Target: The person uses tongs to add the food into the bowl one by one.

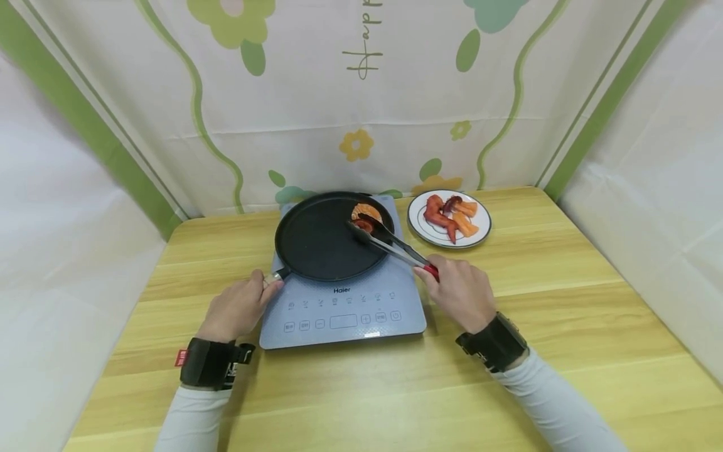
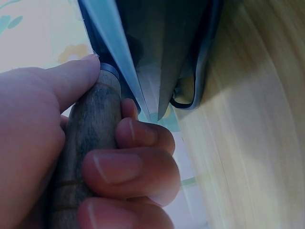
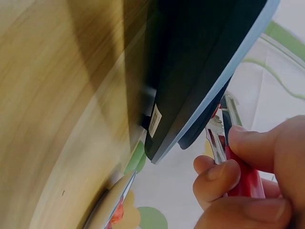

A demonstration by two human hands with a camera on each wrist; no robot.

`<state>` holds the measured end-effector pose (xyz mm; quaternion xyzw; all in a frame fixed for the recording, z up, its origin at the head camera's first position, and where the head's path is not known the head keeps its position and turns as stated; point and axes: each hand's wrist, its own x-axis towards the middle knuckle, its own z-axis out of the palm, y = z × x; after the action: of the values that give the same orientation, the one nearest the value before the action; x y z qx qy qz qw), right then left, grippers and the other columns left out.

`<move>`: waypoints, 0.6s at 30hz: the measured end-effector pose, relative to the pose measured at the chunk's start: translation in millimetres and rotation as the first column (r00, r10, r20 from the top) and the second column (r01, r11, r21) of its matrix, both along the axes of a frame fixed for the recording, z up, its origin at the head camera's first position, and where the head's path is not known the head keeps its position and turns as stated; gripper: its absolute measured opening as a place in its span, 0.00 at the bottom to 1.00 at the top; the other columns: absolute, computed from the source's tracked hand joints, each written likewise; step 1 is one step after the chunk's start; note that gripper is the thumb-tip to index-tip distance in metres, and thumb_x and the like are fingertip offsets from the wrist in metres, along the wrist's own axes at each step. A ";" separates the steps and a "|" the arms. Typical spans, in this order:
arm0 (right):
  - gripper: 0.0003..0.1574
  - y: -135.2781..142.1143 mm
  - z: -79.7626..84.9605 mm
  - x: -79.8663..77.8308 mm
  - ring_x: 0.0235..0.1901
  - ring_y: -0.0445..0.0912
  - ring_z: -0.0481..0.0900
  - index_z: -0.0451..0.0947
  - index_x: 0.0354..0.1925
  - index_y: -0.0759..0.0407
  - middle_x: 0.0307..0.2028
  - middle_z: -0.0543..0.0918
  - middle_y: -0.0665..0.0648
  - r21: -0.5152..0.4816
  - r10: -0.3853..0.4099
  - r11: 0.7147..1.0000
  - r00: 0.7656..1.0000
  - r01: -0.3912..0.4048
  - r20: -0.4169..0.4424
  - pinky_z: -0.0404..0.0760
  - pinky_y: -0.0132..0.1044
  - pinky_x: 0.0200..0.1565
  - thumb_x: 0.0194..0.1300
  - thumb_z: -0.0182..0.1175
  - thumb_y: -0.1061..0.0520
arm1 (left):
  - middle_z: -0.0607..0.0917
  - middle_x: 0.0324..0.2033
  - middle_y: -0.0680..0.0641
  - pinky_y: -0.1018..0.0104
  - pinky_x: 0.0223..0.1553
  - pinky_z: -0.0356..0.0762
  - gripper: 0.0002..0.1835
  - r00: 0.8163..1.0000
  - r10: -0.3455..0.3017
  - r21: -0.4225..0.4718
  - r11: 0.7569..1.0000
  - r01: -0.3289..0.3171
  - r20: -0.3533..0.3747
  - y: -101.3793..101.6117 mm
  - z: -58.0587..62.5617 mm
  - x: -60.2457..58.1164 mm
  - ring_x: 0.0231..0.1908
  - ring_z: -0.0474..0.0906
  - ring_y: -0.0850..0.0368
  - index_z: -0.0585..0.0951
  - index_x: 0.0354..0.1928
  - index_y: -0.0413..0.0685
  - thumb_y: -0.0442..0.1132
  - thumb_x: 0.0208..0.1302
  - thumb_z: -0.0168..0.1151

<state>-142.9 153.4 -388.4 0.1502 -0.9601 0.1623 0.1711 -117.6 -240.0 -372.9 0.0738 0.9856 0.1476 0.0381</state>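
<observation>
My left hand [image 1: 237, 307] grips the wooden handle [image 2: 95, 114] of a flat black frying pan [image 1: 316, 242], fingers curled under it and thumb along the top. The pan sits on a pale Haier induction cooktop [image 1: 347, 307]. In my right hand [image 1: 463, 292] are metal tongs [image 1: 398, 252] with a red grip [image 3: 245, 176] and dark tips. The tips reach over the pan's right side, at an orange, ridged food piece [image 1: 367, 209] and a reddish round piece [image 1: 362, 225]. I cannot tell whether the tongs pinch either piece.
A white plate [image 1: 417, 231] with a dark rim stands right of the pan, bearing a reddish chicken wing [image 1: 436, 212] and several orange pieces [image 1: 465, 225]. All stands on a wood-grain table [image 1: 536, 263]. A flower-patterned cloth [image 1: 305, 94] hangs close behind, with white sheets at both sides.
</observation>
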 end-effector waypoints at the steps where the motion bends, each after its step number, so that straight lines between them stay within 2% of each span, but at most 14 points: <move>1: 0.19 -0.3 -0.5 -0.1 0.14 0.43 0.62 0.66 0.28 0.46 0.14 0.61 0.46 0.002 0.002 1.000 1.000 -0.002 0.002 0.59 0.40 0.15 0.67 0.55 0.36 | 0.67 0.22 0.48 0.61 0.20 0.62 0.23 1.000 -0.001 0.000 1.000 0.001 0.000 -0.2 0.2 0.2 0.21 0.67 0.54 0.66 0.40 0.44 0.59 0.74 0.40; 13: 0.18 -1.9 -2.3 0.0 0.15 0.44 0.64 0.69 0.32 0.46 0.15 0.63 0.47 -0.004 -0.005 1.000 1.000 0.005 0.000 0.60 0.39 0.16 0.67 0.54 0.35 | 0.67 0.22 0.48 0.61 0.21 0.62 0.27 1.000 -0.014 0.001 1.000 0.014 0.005 -0.5 1.0 0.6 0.22 0.67 0.54 0.66 0.41 0.43 0.63 0.73 0.36; 18: 0.18 -0.5 -0.4 -0.6 0.15 0.44 0.65 0.71 0.34 0.45 0.15 0.64 0.47 -0.010 -0.007 1.000 1.000 0.007 0.030 0.61 0.39 0.16 0.67 0.54 0.35 | 0.67 0.22 0.48 0.61 0.21 0.62 0.28 1.000 -0.012 -0.001 1.000 0.012 0.005 -0.2 0.3 0.1 0.22 0.67 0.54 0.66 0.41 0.43 0.63 0.73 0.36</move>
<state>-143.4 152.9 -388.8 0.1436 -0.9623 0.1686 0.1581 -117.6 -240.2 -372.5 0.0794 0.9850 0.1472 0.0415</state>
